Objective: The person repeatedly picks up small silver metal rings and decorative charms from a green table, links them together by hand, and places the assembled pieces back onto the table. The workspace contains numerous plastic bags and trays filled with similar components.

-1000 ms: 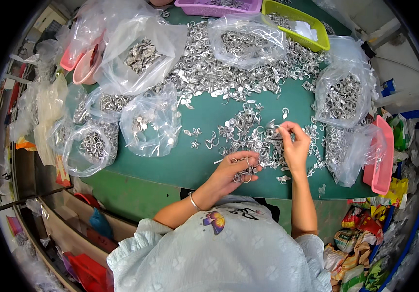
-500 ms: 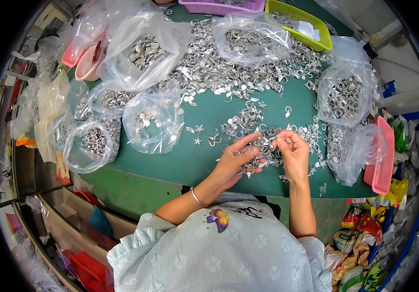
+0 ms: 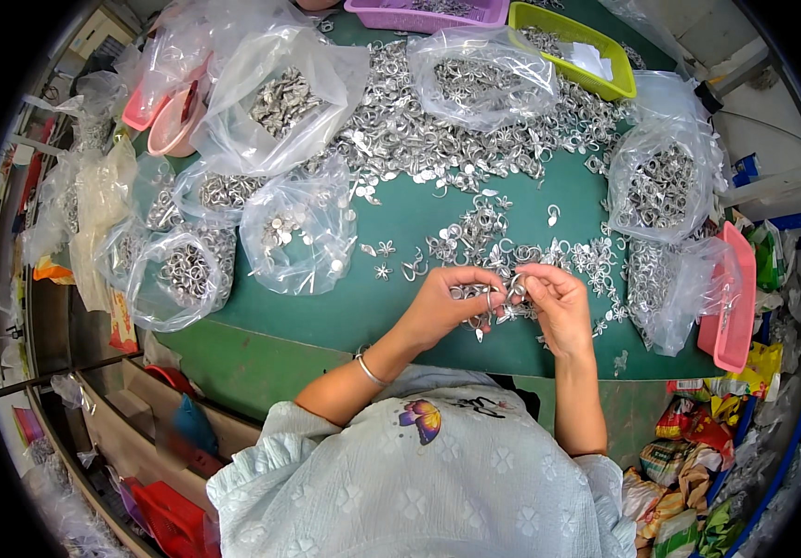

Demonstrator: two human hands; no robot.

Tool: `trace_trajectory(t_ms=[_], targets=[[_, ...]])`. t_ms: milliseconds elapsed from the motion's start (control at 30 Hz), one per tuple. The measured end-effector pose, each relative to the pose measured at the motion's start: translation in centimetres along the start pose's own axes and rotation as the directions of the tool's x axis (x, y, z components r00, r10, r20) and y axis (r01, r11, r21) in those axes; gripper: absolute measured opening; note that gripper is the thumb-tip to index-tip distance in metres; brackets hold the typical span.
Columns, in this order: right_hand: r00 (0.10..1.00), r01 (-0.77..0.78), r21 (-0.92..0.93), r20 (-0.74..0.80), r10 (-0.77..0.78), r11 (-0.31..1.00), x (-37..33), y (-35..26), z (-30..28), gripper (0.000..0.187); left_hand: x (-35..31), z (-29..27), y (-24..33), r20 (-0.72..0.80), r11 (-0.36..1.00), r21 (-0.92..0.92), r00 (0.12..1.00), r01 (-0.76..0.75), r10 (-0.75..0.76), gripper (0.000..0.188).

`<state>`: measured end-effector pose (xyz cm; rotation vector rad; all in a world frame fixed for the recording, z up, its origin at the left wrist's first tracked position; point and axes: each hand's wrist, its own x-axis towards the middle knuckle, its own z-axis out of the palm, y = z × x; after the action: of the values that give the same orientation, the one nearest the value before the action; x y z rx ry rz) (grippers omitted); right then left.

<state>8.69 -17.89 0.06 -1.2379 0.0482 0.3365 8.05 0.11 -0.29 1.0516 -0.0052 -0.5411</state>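
Observation:
My left hand [image 3: 452,302] is closed around several small silver metal rings [image 3: 475,296], some poking out below the fingers. Fingertips of my right hand [image 3: 559,302] pinch a silver ring [image 3: 515,290] right beside the left thumb and fingertips, so both hands meet there. Just beyond them lies a loose heap of rings and flower-shaped metal pieces [image 3: 480,232] on the green tabletop [image 3: 382,307]. A few flower pieces [image 3: 384,260] lie apart to the left, and one single ring [image 3: 553,214] sits farther off to the right.
A large pile of silver parts [image 3: 438,149] spreads across the back. Clear plastic bags of parts [image 3: 296,223] stand left, with another bag [image 3: 658,191] on the right. A purple basket [image 3: 428,17], a yellow-green basket [image 3: 619,79] and a pink tray [image 3: 734,307] rim the table.
My hands have come together, the right moving slightly left and nearer to me. The left fingers, earlier spread out under the rings, have curled in, and a ring now sits between both sets of fingertips.

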Motion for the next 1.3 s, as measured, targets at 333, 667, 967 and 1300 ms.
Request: trace_trajectory(t_ms=[333,667,967,1300], targets=[[0.926,-0.374,0.348,0.194,0.324,0.86,-1.0,-0.5,0.6,0.011,-1.1,0.0,1.7,0.232,0.855,0.411,0.944,-0.315,0.236,0.009],[0.982,-0.176,0.348,0.004,0.186,0.921,-0.6,0.1,0.6,0.011,-0.7,-0.2,0.8,-0.088,0.979,0.203,0.996,-0.003,0.021,0.023],[0.987,0.035,-0.02,-0.155,-0.038,0.999,0.1,1.4,-0.2,0.011,-1.2,-2.2,0.3,-0.067,0.931,-0.309,0.972,0.194,-0.225,0.032],[0.902,0.432,-0.624,0.293,-0.317,0.651,-0.5,-1.0,3.5,0.013,-0.9,-2.5,-2.6,0.205,0.659,-0.698,0.96,0.28,-0.191,0.035]])
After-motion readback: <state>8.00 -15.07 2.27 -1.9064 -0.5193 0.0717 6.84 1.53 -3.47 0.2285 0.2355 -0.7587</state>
